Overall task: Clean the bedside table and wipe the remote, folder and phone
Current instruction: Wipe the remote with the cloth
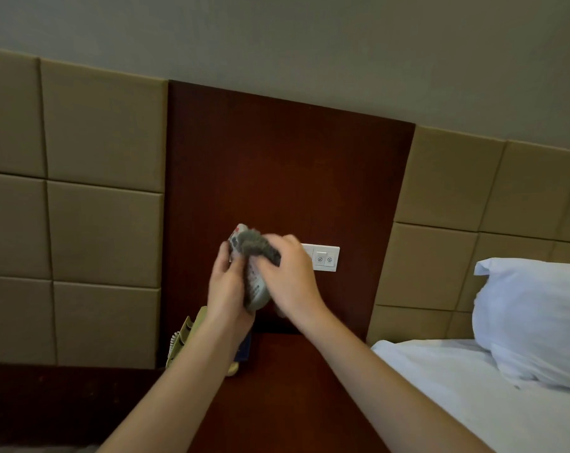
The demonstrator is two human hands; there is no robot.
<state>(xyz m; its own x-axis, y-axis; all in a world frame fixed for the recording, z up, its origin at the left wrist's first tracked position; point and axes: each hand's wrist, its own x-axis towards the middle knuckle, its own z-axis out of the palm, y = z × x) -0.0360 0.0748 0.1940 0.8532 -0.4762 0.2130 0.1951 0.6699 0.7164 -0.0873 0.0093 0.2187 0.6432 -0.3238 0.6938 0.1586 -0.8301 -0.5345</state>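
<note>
Left hand tight around the remote, right hand (fingers curled) around a grey cloth atop it.

Upper frame: plain grey-green wall. Left and right: tan padded panels, seamed into a grid of squares. Centre: dark reddish-brown wood panel with a white switch plate; pale grey remote with a red mark at its top end; dark grey cloth. Lower centre: olive-beige phone, dark blue folder, reddish-brown bedside table. Right: white pillow and white sheet, both faintly bluish.
</note>
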